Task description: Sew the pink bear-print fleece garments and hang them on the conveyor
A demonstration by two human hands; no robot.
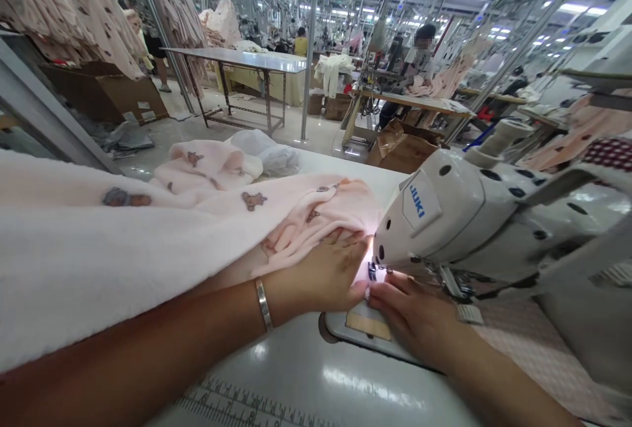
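Pale pink fleece fabric (pixel 296 216) with small brown and grey animal prints spreads over the table and runs up to the sewing machine (pixel 444 210), marked JUKI. My left hand (pixel 328 269) lies on the fabric, fingers stretched forward and thumb toward the lit presser foot (pixel 372 272). A metal bracelet (pixel 263 305) circles that wrist. Just right of the foot, my right hand (pixel 409 305) has its fingers close together, pinching a small bit of pale fabric at the tips. The machine head partly hides those fingertips.
A ruler scale (pixel 237 407) runs along the table's (pixel 296 361) near edge. Behind it stand a white-topped table (pixel 241 58), a cardboard box (pixel 402 144) and a metal post (pixel 311 52). A co-worker (pixel 423 52) is at another machine. Pink fabric hangs at upper left.
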